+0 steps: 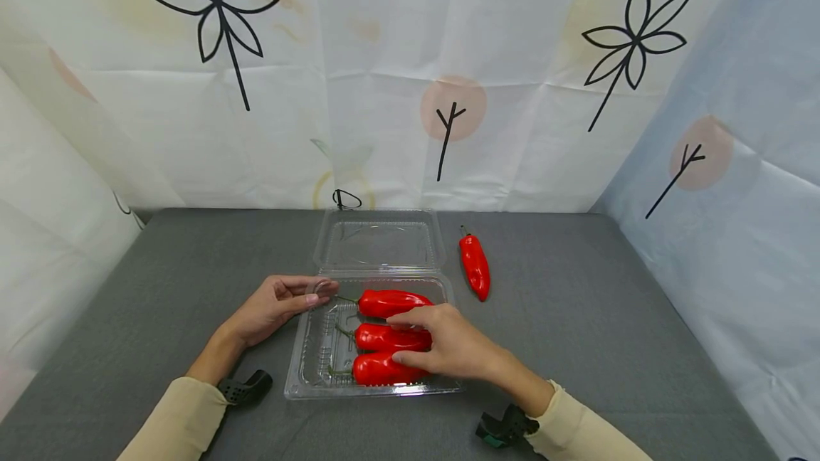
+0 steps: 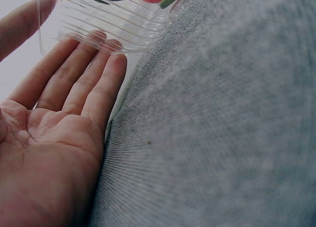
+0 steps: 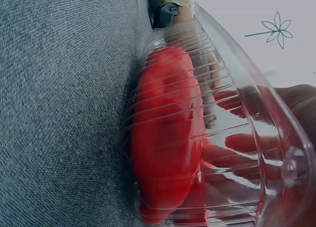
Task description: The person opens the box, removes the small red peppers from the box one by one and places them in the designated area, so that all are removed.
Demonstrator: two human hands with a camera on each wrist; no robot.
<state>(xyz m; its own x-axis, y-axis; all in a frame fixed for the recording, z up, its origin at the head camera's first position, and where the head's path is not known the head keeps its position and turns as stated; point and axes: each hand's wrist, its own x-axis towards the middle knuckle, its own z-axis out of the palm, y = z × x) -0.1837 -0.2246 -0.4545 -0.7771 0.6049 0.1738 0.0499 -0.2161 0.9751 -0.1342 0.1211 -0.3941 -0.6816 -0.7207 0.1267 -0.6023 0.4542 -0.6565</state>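
Now a glossy, tapered red pepper is being spanned by the right hand, thumb and fingers being held apart; whether it is being pinched cannot be told. It is lying between a far red pepper and a near red pepper, all three being contained by a clear, ribbed plastic box, stems pointing left. Over at the box's left wall, the left hand's nearly straight fingers are being rested against the plastic, thumb spread away. The clear lid is lying folded back, while a loose red pepper is being supported by the grey cloth, right of the lid.
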